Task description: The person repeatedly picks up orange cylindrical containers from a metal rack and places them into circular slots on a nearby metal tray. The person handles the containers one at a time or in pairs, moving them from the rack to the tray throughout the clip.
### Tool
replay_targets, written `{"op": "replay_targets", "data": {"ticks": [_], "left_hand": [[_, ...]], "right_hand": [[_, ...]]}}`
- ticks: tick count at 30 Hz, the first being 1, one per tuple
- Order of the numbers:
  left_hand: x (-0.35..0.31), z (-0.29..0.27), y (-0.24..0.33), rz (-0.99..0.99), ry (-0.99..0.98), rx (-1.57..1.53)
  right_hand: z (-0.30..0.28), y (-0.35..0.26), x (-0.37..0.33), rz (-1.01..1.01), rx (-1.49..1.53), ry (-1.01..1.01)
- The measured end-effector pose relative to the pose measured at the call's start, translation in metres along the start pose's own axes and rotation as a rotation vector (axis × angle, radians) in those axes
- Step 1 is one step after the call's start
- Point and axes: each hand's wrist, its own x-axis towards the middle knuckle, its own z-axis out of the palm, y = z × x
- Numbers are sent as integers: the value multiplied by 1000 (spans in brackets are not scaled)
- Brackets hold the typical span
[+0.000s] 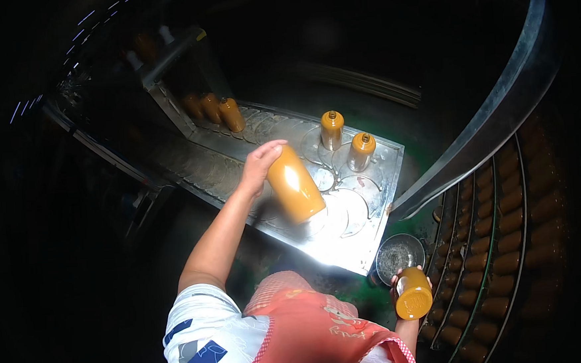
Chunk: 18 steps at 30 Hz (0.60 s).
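My left hand (261,166) is closed round the upper end of a glossy orange-brown bottle (295,184), which is held tilted over the metal table (388,175). Its neck is hidden by my fingers or turned out of sight. Low on the right, my right hand (395,282) grips a second orange-brown bottle (414,299), its round base facing up toward me. Most of that hand is behind the bottle. Two bottles of the same colour, one farther back (332,131) and one nearer (362,152), stand upright on the table beyond my left hand.
Several more bottles (232,115) stand at the far left beside a metal frame (170,109). A dark bucket (399,249) sits past the table's right corner. A curved metal sheet (508,95) rises on the right, above racks (523,214) full of brownish bottles.
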Motion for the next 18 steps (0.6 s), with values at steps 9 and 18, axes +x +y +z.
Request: {"op": "replay_targets", "data": {"ticks": [9,18], "left_hand": [[256,-173,-53,479,344,872],[292,-206,-103,405,85,844]], "right_hand": [[212,119,231,-654,-826,174],[197,147,359,-1137,-2025,350]]}}
